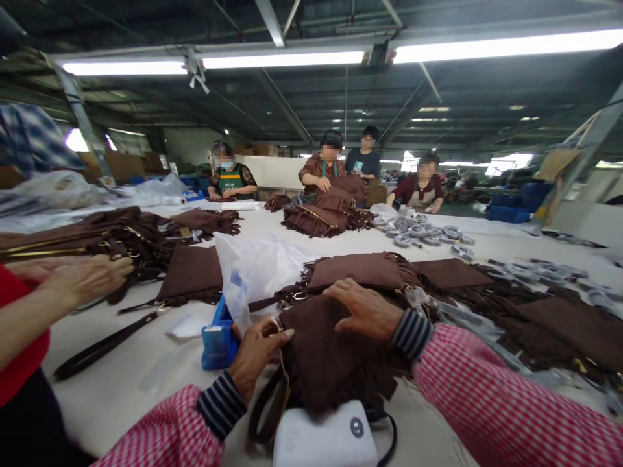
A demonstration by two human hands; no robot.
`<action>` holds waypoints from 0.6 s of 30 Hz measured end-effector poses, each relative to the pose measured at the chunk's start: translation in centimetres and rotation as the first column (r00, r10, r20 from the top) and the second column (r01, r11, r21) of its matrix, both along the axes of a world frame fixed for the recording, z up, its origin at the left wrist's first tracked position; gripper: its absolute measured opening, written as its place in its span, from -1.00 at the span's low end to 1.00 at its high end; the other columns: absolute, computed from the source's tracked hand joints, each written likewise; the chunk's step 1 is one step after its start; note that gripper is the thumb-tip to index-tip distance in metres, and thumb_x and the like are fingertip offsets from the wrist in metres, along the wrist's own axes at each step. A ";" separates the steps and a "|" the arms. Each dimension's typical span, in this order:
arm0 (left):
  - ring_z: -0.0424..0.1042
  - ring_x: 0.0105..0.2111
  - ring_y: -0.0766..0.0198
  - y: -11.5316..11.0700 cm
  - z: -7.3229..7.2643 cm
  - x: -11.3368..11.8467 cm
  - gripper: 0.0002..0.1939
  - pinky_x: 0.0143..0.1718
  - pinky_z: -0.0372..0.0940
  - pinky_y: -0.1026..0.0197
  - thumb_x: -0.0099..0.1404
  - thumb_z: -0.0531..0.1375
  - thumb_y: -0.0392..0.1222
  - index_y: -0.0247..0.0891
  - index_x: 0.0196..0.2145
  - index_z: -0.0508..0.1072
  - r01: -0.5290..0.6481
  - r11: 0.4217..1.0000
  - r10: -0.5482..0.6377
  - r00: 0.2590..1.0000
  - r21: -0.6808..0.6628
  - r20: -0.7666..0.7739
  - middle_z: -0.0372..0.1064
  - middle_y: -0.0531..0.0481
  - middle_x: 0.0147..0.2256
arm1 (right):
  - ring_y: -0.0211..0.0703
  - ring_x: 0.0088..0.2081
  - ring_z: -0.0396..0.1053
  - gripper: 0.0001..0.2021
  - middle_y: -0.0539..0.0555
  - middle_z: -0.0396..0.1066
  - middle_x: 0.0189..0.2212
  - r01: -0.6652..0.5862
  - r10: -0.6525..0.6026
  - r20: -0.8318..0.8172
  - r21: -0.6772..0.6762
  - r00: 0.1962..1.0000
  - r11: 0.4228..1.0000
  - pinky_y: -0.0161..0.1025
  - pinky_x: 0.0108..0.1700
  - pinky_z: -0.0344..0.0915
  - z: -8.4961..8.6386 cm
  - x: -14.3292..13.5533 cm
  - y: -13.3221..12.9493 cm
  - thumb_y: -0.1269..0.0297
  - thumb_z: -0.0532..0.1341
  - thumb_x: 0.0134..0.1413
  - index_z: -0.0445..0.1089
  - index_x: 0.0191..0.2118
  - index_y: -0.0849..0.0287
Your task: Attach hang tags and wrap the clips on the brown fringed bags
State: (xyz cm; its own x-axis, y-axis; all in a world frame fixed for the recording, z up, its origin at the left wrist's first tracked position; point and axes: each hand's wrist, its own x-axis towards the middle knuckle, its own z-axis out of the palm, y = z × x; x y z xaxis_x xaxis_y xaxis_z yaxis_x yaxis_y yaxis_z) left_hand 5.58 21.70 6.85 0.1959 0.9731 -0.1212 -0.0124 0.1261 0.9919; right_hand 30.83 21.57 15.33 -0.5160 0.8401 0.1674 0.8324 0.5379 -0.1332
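A dark brown fringed bag [316,344] lies in front of me, tilted over a white box-shaped device [324,438]. My left hand [257,350] pinches the bag's upper left corner near a metal clasp, thumb on the fabric. Spread over the bag's upper right part, my right hand [365,311] rests with its fingers apart. A brown strap loop [267,405] hangs below my left hand. Beyond the bag lies another brown fringed bag [357,271].
A blue tape dispenser [219,340] and clear plastic bags [263,263] stand left of centre. Brown bags [574,324] lie at right, near grey coiled straps [413,227]. A co-worker's hands [87,279] are at left; several people work across the table [111,402].
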 end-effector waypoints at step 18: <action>0.45 -0.03 0.07 2.3 2.9 -0.4 -0.53 -0.12 0.36 0.12 0.30 0.18 0.21 -0.21 -0.04 0.40 0.056 0.974 -0.134 0.925 0.221 0.356 0.49 -0.15 -0.08 | -0.18 -0.39 0.45 -0.68 -0.03 0.57 -0.41 -0.052 -0.109 -0.338 -0.435 0.935 0.899 -0.31 -0.32 0.35 12.7 4.5 3.5 0.14 0.45 -0.20 0.63 -0.25 0.16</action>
